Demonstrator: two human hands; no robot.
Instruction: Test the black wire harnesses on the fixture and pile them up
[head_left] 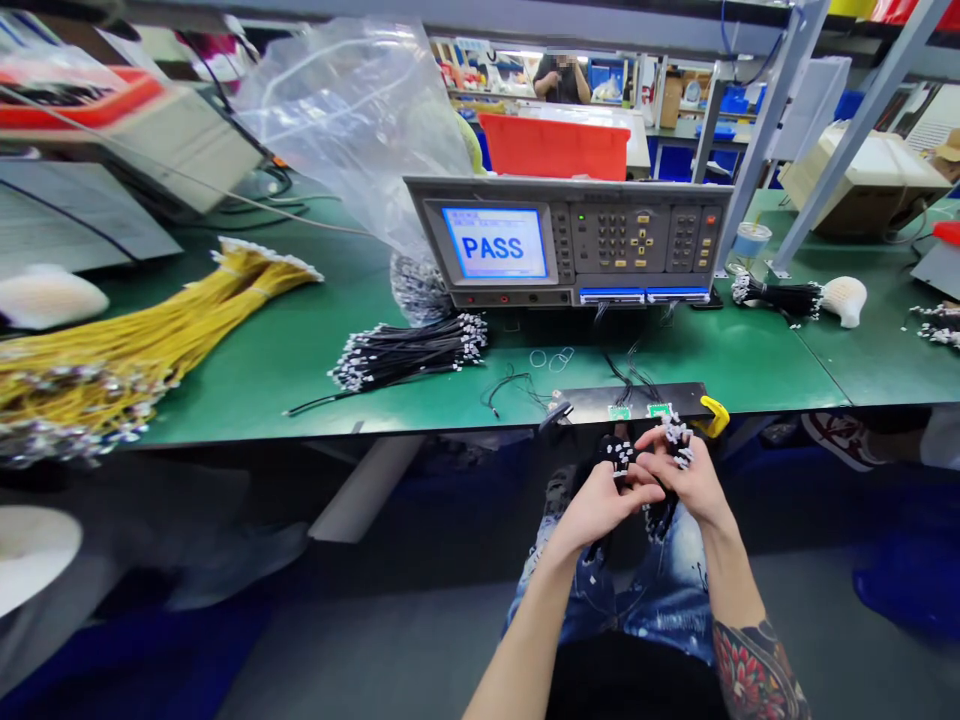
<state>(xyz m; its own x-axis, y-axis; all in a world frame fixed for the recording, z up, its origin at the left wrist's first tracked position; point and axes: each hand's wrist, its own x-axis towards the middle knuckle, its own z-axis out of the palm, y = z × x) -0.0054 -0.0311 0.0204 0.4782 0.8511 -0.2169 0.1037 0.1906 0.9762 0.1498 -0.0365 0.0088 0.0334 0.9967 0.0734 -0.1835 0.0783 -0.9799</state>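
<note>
Above my lap, just off the bench's front edge, my left hand is closed round black cables whose white connectors poke out above the fingers. My right hand also grips black cables, and a cluster of white connectors shows at its fingertips. The fingers of both hands meet in the middle; whether it is one bundle or two I cannot tell. Right behind the hands, a dark fixture strip on the bench edge carries two small green circuit boards, wired to the cable tester, whose screen reads PASS.
A bundle of black cables lies left of the tester, with long yellow cables farther left. More black cables lie at the right. A yellow-handled tool sits at the fixture's right end. A red bin and a person are behind.
</note>
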